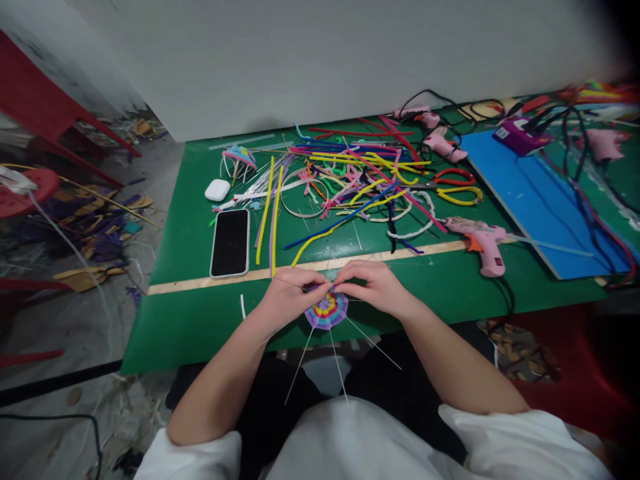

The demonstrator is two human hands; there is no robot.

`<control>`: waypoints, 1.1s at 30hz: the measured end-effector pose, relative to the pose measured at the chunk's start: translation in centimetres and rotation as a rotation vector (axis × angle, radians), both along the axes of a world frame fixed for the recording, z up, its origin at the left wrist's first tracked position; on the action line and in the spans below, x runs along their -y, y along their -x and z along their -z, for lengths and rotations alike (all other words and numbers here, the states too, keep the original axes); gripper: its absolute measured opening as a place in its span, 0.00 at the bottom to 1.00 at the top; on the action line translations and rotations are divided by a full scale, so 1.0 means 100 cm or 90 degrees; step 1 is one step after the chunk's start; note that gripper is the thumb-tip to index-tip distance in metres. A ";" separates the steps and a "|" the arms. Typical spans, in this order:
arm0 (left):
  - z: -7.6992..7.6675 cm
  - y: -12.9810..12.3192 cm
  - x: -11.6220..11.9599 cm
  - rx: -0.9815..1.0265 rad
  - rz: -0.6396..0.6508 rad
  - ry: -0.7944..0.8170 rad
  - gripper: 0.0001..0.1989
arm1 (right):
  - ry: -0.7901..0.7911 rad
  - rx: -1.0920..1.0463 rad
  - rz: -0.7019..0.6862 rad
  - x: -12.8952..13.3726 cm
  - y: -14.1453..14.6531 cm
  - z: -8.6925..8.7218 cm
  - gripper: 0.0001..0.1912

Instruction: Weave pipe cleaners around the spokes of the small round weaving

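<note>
Between my hands is a small round woven disc [327, 312] with rings of yellow, red, blue and purple pipe cleaner. Thin pale spokes stick out from its edge, some toward my lap. My left hand [295, 297] pinches the disc's upper left rim. At the upper right rim, the fingertips of my right hand [373, 283] are pressed together on it, close to the left fingertips. What exactly lies between the fingertips is partly hidden. Just beyond my hands, yellow pipe cleaners [277, 220] and a blue one [340, 217] lie on the green table [200, 333].
A phone [231, 243] and a white case [217, 190] lie at the left. Scissors [457, 187] and a pink glue gun [483, 243] with a cord are at the right, near a blue board [530, 207]. A small woven piece [239, 160] stands behind the case.
</note>
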State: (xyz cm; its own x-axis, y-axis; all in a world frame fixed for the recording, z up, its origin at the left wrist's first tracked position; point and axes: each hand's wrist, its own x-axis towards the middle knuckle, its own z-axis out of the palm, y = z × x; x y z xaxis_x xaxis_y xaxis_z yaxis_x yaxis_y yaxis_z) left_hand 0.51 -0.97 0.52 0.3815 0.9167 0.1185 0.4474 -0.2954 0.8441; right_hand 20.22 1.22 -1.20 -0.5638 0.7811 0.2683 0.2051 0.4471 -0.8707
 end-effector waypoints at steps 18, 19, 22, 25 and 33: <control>0.002 -0.002 -0.001 0.006 -0.007 -0.003 0.07 | 0.018 -0.004 0.031 -0.001 0.001 0.004 0.04; 0.002 -0.002 -0.001 0.013 -0.007 0.005 0.07 | 0.042 -0.014 0.023 -0.002 0.000 0.004 0.04; 0.002 -0.002 -0.002 0.022 -0.014 0.012 0.07 | 0.101 -0.044 0.000 -0.005 -0.002 0.003 0.05; 0.002 -0.002 -0.001 0.018 -0.019 -0.004 0.07 | 0.118 -0.052 0.014 -0.005 -0.001 0.003 0.06; 0.003 -0.001 -0.001 -0.013 0.005 -0.044 0.07 | 0.080 -0.010 0.063 0.003 0.003 0.002 0.05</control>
